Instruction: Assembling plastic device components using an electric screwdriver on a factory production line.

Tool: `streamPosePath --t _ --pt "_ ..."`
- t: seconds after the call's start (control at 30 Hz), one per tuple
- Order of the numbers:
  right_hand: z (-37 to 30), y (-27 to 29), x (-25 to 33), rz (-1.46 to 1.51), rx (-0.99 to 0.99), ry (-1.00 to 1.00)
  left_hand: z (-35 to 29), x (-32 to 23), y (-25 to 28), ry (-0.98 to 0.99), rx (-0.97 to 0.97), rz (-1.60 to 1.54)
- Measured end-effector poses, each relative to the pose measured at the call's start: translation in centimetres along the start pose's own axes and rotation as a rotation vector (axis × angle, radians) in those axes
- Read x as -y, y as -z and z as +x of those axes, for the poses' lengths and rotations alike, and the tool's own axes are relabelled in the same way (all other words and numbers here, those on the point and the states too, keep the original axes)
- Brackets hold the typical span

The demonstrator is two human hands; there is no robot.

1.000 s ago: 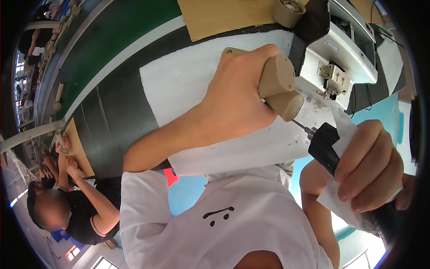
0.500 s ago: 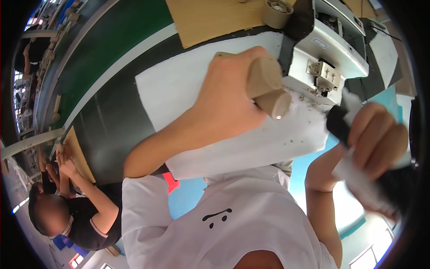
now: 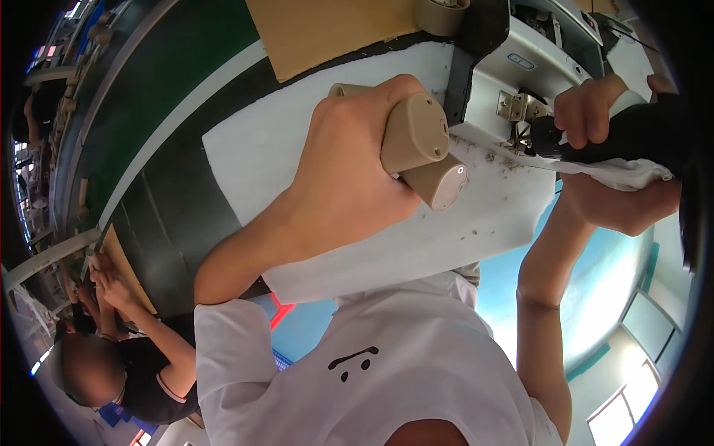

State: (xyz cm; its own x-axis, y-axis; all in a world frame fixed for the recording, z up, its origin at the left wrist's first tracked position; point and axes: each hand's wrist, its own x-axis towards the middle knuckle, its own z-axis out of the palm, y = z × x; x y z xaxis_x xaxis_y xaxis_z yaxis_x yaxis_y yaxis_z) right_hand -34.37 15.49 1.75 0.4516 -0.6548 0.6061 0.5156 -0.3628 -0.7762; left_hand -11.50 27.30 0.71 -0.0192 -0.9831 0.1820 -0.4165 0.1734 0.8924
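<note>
My left hand [image 3: 357, 149] is closed around two beige plastic pieces [image 3: 416, 134] with rounded end faces and small screw holes, held above the white sheet [image 3: 312, 264]. On the right, my right hand [image 3: 621, 208] grips a black electric screwdriver [image 3: 632, 137] with white cloth [image 3: 625, 175] wrapped about it. The driver lies almost level. Its tip end is at the metal outlet block [image 3: 518, 108] of a silver screw feeder [image 3: 494, 78]; whether a screw sits on the bit is too small to tell.
Small screws [image 3: 491, 157] lie scattered on the white sheet beside the feeder. Cardboard [image 3: 327, 33] and a round beige part [image 3: 440, 16] are at the back. A green conveyor belt [image 3: 178, 82] runs along the left. Another person [image 3: 152, 364] works at lower left.
My right hand has swung the screwdriver up and inward, bringing its tip to the feeder's outlet. The left hand keeps its grip on the beige pieces; the whole view has shifted slightly.
</note>
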Motion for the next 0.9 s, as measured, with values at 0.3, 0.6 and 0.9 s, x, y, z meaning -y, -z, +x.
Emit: streamPosePath --t 0.3,0.6,0.9 --pt "-1.3 -2.4 1.0 0.289 -0.258 -0.159 -0.3 -0.1 -0.4 -0.03 0.023 0.003" --pt "-2.3 -4.4 4.2 0.58 -0.082 0.028 -1.2 -0.2 -1.1 -0.089 0.029 0.066" --pt "1.1 -7.6 4.0 0.388 0.091 -0.171 -1.4 0.1 -1.3 -0.236 0.029 0.093"
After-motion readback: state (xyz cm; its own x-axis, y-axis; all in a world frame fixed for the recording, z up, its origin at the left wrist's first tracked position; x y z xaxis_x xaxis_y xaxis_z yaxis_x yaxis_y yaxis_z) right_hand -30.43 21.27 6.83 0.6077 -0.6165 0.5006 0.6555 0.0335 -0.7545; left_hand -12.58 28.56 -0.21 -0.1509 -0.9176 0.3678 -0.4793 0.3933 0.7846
